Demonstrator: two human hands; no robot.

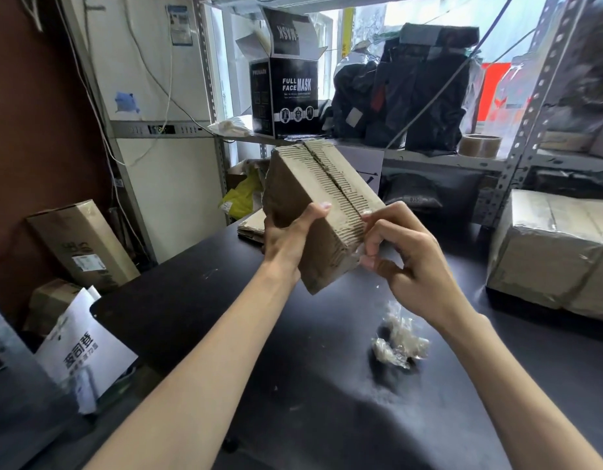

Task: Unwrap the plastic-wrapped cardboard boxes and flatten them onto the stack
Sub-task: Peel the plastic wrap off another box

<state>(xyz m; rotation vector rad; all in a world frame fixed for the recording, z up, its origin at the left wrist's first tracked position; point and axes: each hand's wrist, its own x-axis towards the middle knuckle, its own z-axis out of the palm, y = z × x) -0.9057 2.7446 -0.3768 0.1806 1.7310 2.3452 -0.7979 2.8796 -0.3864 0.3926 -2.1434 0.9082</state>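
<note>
While it is held tilted in the air above the black table (205, 300), the bundle of folded cardboard boxes (313, 212) turns its corrugated edges up toward the camera. The left hand (286, 239) grips its left face with the thumb hooked over the top edge, and the right hand (405, 262) has its fingers curled tight, pinching the bundle's near right corner. Crumpled clear plastic wrap (400, 340) lies on the table just below the right hand, a short stack of flat cardboard (250, 227) sits behind the left hand, and a larger plastic-wrapped bundle (551, 252) rests at the table's right edge.
</note>
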